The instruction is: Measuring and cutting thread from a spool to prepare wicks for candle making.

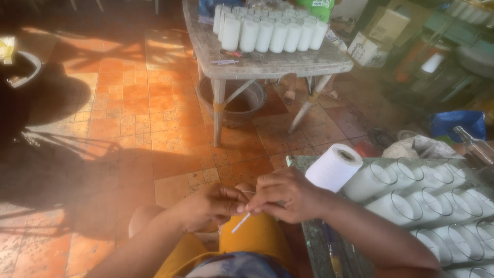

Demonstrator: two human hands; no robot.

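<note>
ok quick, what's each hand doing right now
Left hand: closed, pinching a thin white wick.
Right hand: closed, fingertips pinching the same wick.

Behind the weathered grey wooden bench point(267, 64), the green plastic container point(315, 7) is cut off by the top edge, and a person's sandalled feet point(290, 95) show only between the bench's legs. Nearer, the thin white wick point(240, 224) vanishes between the pinching fingers point(242, 207) of both hands, its upper end hidden. The glass candle jars lying in rows point(442, 206) run off the right and bottom edges, too many cut off to count.
</note>
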